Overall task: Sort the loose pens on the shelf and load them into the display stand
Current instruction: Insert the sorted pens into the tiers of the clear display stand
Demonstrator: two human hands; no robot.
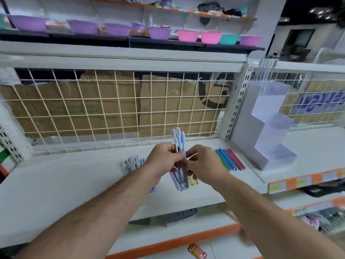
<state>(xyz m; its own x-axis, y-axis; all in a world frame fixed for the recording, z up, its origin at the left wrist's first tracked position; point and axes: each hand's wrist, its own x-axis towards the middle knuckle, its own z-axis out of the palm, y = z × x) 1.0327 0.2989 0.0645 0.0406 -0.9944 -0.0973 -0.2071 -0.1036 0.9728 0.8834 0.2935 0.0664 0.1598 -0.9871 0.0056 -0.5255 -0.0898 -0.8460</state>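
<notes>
Both forearms reach in from the near edge over the white shelf. At the left, a small cluster of pale pens lies loose on it. Just right of that, the left hand curls its fingers round a bundle of pens, grey, lilac and blue, held upright above the shelf. The right hand pinches the bundle's middle between thumb and fingertips. More pens lie beneath the hands, and a neat row of coloured pens sits further right. The tiered display stand stands at the far right, no pens visible in it. This looks like the sorting step. Next, the bundle likely needs squaring up, then carrying right into a tier.
</notes>
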